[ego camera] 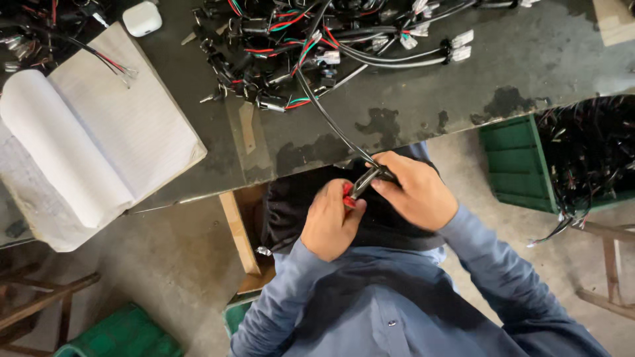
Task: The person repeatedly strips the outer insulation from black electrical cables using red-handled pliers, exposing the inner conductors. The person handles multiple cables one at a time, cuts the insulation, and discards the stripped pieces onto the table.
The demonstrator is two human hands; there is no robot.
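Note:
Both hands meet just below the near edge of a dark worktable (529,59). My left hand (327,225) grips a small red-handled cutter or plier (348,196) whose jaws point up to the right. My right hand (415,192) pinches a black cable (331,119) right at the tool's jaws. From there the cable runs up across the table into a tangled pile of wire harnesses (291,46) with black, red and green wires and white connectors. The jaw tips are hidden between my fingers.
An open lined notebook (106,125) lies on the table at left, with a small white case (142,18) beyond it. At right stands a green crate (516,162) full of black wiring. A green stool (122,334) and wooden frames stand on the concrete floor.

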